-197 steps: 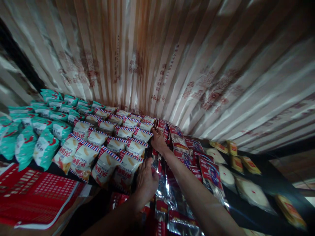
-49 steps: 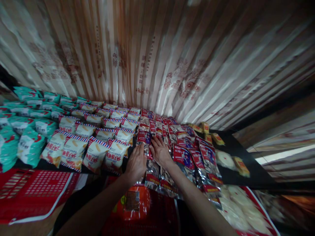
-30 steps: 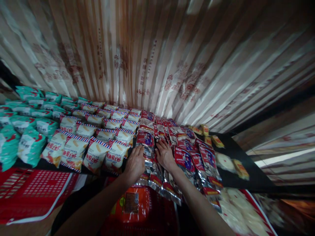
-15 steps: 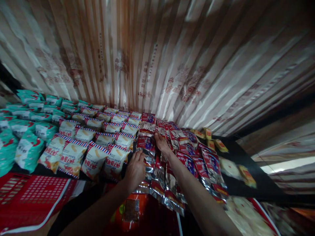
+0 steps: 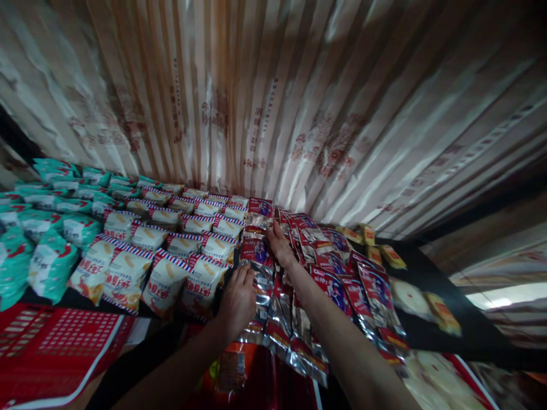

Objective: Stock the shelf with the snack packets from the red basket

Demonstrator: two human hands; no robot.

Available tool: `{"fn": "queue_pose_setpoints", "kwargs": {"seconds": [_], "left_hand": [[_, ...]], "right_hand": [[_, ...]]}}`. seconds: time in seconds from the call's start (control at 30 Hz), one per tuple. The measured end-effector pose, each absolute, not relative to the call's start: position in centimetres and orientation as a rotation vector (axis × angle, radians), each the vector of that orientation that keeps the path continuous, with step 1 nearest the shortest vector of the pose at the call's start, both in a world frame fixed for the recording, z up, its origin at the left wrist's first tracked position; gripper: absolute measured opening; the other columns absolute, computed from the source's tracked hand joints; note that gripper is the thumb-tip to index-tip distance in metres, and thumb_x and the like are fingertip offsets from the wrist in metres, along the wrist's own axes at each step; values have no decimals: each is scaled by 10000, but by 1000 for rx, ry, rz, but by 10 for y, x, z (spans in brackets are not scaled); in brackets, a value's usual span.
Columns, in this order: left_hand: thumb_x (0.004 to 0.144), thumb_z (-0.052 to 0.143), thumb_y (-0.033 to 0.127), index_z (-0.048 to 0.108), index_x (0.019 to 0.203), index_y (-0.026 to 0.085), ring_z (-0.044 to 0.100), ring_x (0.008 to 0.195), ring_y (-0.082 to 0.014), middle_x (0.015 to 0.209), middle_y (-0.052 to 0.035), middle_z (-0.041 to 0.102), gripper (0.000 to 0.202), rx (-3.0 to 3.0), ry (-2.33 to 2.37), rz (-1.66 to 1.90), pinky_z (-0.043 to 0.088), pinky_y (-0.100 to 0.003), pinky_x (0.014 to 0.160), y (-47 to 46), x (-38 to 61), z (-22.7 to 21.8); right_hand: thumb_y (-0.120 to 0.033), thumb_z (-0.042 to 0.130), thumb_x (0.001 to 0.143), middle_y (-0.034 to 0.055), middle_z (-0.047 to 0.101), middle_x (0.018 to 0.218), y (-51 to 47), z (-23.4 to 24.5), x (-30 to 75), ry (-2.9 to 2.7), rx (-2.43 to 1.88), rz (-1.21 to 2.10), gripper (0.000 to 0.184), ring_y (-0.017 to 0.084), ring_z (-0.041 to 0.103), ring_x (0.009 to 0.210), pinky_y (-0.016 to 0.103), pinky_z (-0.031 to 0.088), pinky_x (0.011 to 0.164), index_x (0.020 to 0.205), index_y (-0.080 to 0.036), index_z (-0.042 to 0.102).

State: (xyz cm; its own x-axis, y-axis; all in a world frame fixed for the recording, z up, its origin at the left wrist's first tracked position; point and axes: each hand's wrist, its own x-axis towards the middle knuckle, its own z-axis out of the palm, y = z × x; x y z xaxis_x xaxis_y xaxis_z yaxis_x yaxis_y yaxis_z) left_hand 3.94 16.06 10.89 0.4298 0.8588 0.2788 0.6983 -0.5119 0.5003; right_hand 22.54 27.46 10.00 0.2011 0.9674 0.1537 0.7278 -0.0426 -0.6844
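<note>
Red foil snack packets with silver lower ends lie overlapping in columns in front of me. My left hand is at the left edge of one column, its fingers bent over the side of a packet. Higher up, my right hand holds the right edge of the same column, fingers close together. The undersides of both hands are hidden. More red packets spread out to the right of my right forearm.
White shrimp-snack bags with striped tops stand in rows left of my hands, with teal bags beyond. A red plastic basket is at lower left. Small yellow packs lie on the black surface at right. A pleated curtain hangs behind.
The view has shifted slightly, so the goods appear a little lower and further right. Both hands stay on the same column of red packets, with little visible movement.
</note>
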Motion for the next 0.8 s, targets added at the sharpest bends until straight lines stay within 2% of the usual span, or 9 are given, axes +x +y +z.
{"fn": "queue_pose_setpoints", "kwargs": {"seconds": [0.07,0.2,0.27,0.4,0.5,0.57,0.63,0.7,0.8], "left_hand": [[766,400,39,540,1195,47,472,1214,-264,1278,-178,536,451,2382,1347,726,406,-421,1052,161,40,110],[768,418,51,559,1171,61,483,1200,-268,1265,-168,549,427,2385,1362,725,421,-416,1039,161,39,112],[778,415,57,563,1162,80,487,1195,-266,1269,-161,547,412,2391,1375,744,432,-425,1026,161,39,112],[784,413,58,571,1139,113,488,1194,-261,1282,-146,535,393,2406,1392,784,443,-431,1012,160,40,112],[785,416,56,572,1139,110,490,1192,-260,1272,-146,540,391,2398,1390,786,441,-424,1014,159,40,112],[788,416,57,568,1145,97,488,1193,-262,1267,-157,542,391,2397,1382,777,436,-425,1020,159,40,111],[790,418,60,564,1150,82,484,1195,-268,1267,-168,541,389,2407,1374,763,431,-430,1023,160,40,110],[792,418,61,563,1151,73,483,1195,-273,1264,-172,542,388,2418,1372,753,427,-432,1025,160,40,109],[787,421,61,564,1151,77,487,1188,-273,1258,-166,548,391,2424,1373,753,422,-430,1029,160,40,109]], "right_hand": [[-460,287,923,106,405,1439,282,100,220,-1644,-1843,451,548,206,297,1368,394,270,1108,1370,-172,417],[-282,372,882,130,373,1454,291,98,207,-1759,-1907,324,460,210,350,1340,366,292,1093,1302,-133,486],[-281,421,857,140,367,1456,291,99,201,-1781,-1955,215,471,227,334,1346,390,280,1097,1297,-128,484],[-259,473,814,132,404,1434,291,104,196,-1868,-1959,80,528,228,267,1374,438,179,1131,1327,-131,454],[-188,444,792,121,496,1364,292,108,197,-1923,-1930,140,501,200,334,1340,412,165,1140,1287,-132,501],[-164,444,767,97,535,1329,292,110,197,-1881,-1940,179,487,215,358,1325,449,199,1124,1245,-173,540],[-181,460,759,86,516,1350,291,113,196,-1800,-1978,164,464,261,324,1340,522,236,1086,1211,-206,561],[-227,471,778,101,455,1403,289,116,194,-1772,-1993,106,459,299,254,1368,566,251,1057,1229,-189,543],[-253,434,828,123,391,1447,291,121,190,-1904,-1929,28,505,293,183,1393,545,252,1065,1319,-138,462]]}}
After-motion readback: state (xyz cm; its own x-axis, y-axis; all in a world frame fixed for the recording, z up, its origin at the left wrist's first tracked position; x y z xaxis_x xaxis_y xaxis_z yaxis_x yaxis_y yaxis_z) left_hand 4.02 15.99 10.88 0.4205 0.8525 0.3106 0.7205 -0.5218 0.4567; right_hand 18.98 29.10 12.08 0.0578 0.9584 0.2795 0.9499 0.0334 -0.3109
